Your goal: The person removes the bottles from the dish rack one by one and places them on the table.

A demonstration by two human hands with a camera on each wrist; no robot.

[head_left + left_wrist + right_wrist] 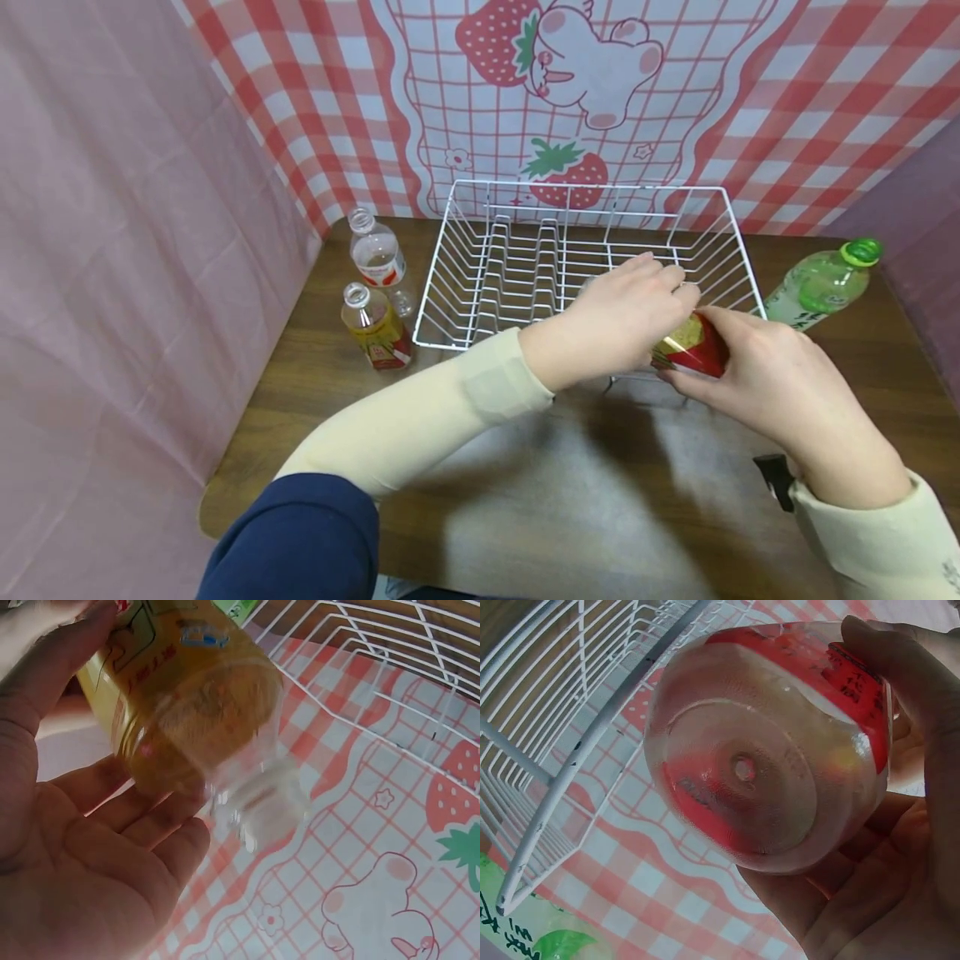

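Note:
A clear plastic bottle [692, 346] with a red and yellow label is held in front of the rack by both hands. My right hand [787, 387] grips its lower part, thumb on one side and fingers on the other. My left hand [618, 312] reaches across to the bottle's upper part. In the left wrist view, the left hand's thumb lies along the label and its fingers bend beneath the bottle [202, 712] near the shoulder. The neck points away, tilted down. The right wrist view shows the bottle's base [742, 769], with no liquid seen inside.
A white wire dish rack [517, 329] stands behind the hands. Left of it are a clear bottle [377, 254] and a yellow-and-red labelled bottle [382, 333], both uncapped. A green-capped bottle [821, 287] stands at right. A checked strawberry cloth [330, 108] hangs behind.

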